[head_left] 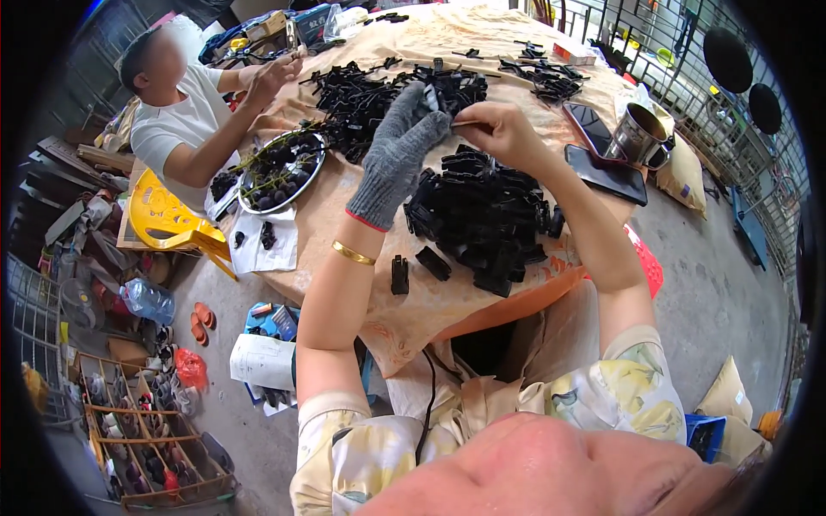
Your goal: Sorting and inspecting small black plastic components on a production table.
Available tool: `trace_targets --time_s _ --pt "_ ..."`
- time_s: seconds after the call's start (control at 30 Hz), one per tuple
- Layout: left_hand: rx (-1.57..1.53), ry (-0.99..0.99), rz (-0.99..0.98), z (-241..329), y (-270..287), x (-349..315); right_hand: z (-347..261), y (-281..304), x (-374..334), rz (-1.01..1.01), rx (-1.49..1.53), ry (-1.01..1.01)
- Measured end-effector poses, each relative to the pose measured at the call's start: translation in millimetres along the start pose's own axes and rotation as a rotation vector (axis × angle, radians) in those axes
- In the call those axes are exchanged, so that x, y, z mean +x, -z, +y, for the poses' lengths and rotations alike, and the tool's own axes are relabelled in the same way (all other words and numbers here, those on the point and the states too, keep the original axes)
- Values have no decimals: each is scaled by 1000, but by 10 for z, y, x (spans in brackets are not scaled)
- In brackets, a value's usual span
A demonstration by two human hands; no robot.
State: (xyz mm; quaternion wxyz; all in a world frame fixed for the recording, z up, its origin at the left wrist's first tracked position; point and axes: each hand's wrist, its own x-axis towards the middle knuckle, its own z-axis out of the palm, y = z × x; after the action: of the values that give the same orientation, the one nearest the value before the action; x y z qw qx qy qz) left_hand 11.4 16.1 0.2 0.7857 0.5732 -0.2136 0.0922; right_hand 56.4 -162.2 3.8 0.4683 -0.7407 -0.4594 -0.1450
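Observation:
Over the table, my left hand [401, 142] wears a grey knitted glove with a red cuff edge. Its fingers are bent and closed near a small pale and black piece, too small to name. My bare right hand [506, 135] is just to its right, with thumb and forefinger pinched on a thin thing by the glove's fingertips. Below both hands lies a heap of black clip-like plastic parts [477, 219]. Beyond the glove spreads a looser pile of thin black parts [348, 99]. Two single black pieces [400, 275] sit apart near the table's front edge.
A peach cloth covers the table [344, 193]. At left are a metal plate [323, 159] of dark grapes, a yellow plastic chair [159, 211] and a seated person [185, 129] with raised hands. On the right, two phones [605, 175] lie near a metal mug [638, 138].

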Motion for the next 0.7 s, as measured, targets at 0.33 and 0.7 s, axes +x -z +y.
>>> trace_targets --time_s 0.33,0.7 --pt "-369 8 -181 -2 10 31 -63 -18 -93 13 52 86" --pt "276 -221 -28 1 -246 -90 -316 75 -75 2 421 -286"
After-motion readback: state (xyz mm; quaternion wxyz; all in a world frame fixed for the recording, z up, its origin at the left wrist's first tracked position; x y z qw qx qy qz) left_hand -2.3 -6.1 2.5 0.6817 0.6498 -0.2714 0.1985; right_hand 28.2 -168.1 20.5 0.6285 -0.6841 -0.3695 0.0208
